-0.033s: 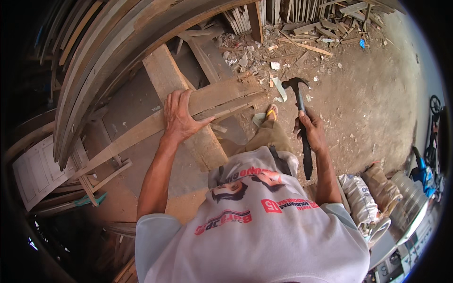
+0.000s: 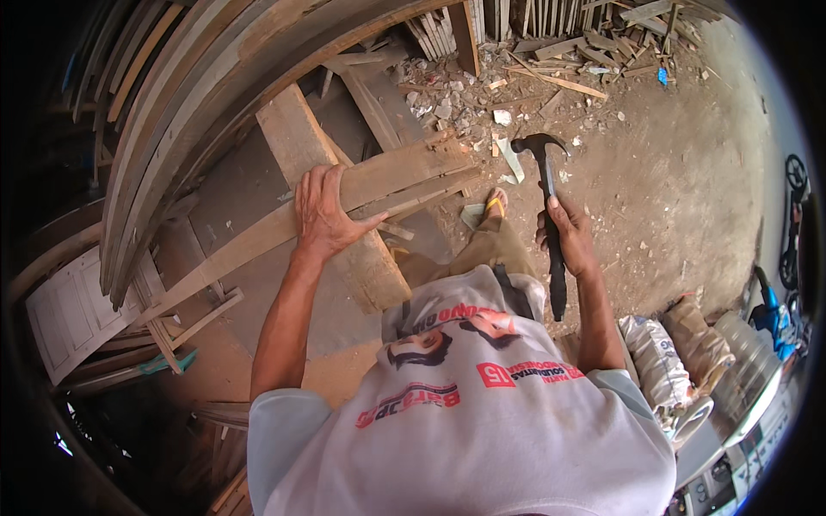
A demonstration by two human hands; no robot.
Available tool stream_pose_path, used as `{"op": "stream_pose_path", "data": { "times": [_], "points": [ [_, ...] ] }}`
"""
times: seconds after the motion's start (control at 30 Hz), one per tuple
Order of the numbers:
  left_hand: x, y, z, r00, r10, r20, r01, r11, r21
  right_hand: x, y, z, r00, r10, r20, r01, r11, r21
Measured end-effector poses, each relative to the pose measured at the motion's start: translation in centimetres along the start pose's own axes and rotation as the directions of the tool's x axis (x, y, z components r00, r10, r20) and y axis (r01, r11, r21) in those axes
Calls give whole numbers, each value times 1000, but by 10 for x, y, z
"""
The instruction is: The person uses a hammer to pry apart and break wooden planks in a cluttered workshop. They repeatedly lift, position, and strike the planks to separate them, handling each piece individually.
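My left hand [image 2: 325, 213] lies over a long wooden plank [image 2: 396, 168], its fingers bent across the top and its thumb along the near side. The plank's right end is rough, and a narrow strip [image 2: 422, 191] runs along its near edge with a dark gap between. Beneath it, a wider board [image 2: 288, 133] crosses at an angle as a support. On the right, my right hand [image 2: 570, 236] is closed round the dark handle of a claw hammer [image 2: 557, 279]. The hammer's head points away from me, apart from the plank.
Long boards [image 2: 185, 103] are stacked at the left, above a white panelled door [image 2: 73, 301]. Wood scraps [image 2: 594, 52] and rubble [image 2: 443, 107] litter the far floor. Sacks [image 2: 654, 361] stand at the right, near a blue motorbike [image 2: 774, 318]. My sandalled foot [image 2: 496, 205] shows beyond the shirt.
The hammer has shifted slightly away from me with my right hand. My left hand stays on the plank.
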State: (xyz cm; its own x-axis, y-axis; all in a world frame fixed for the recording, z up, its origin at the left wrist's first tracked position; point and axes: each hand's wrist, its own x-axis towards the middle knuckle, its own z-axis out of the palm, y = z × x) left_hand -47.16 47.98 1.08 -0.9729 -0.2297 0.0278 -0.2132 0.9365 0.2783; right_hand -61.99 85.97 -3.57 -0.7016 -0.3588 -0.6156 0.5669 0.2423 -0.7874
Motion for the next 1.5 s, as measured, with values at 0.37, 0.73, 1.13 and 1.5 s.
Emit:
{"op": "stream_pose_path", "data": {
  "times": [0.37,0.73,1.13,1.5],
  "points": [
    [14,-6,5,997,-21,69,13,993,119,74,-13,-43,989,133,70,-150,880,451],
    [11,-4,6,997,-28,68,17,987,159,84,-16,-39,969,128,209,-233,745,625],
    [9,-5,6,998,-50,49,42,988,147,70,-5,-19,917,217,335,-379,737,559],
    [9,-12,7,998,-34,44,29,993,119,38,-40,21,883,163,440,-309,907,284]
  ]
}}
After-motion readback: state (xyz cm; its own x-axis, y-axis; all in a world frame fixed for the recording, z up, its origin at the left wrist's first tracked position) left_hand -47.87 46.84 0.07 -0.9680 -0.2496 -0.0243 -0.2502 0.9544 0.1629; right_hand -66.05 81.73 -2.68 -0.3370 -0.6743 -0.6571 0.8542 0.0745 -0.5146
